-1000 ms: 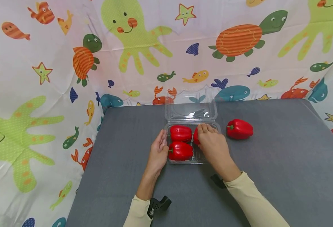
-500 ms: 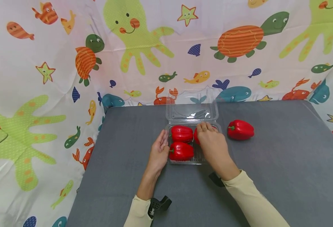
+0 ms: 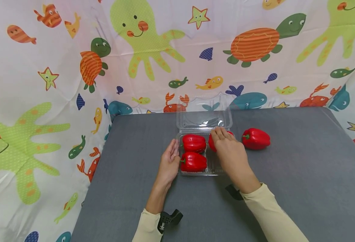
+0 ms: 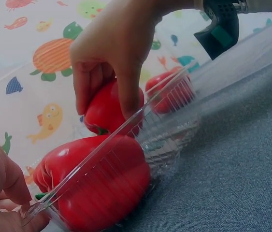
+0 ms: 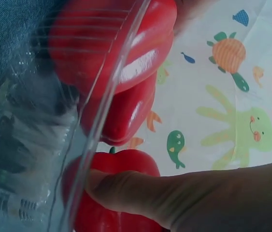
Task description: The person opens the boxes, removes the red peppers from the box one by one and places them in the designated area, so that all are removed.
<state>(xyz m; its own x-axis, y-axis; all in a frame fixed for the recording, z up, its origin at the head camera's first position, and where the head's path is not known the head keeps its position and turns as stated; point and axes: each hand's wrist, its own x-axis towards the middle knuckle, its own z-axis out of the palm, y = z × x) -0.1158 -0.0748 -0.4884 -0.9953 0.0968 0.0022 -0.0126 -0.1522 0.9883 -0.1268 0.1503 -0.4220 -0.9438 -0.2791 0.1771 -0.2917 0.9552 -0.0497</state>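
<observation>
A clear plastic clamshell container [image 3: 213,168] lies on the table with its lid [image 3: 204,119] raised at the back. Along its left side sit two red bell peppers, one farther back [image 3: 194,143] and one in front [image 3: 194,162]. My left hand [image 3: 169,163] pinches the container's left rim between thumb and fingers. Reaching into the back right part, my right hand [image 3: 230,154] grips a third red bell pepper [image 4: 107,107] from above, thumb on one side and fingers on the other. The hand hides much of this pepper in the head view.
Another red bell pepper [image 3: 256,138] lies on the grey tabletop [image 3: 301,168], just right of the container. A curtain printed with sea animals [image 3: 207,64] hangs behind the table and along its left side. Both wrists carry black camera mounts [image 3: 170,217].
My right hand has shifted slightly right with the bell pepper, widening the gap to the back left one. My left hand stays at the container's rim.
</observation>
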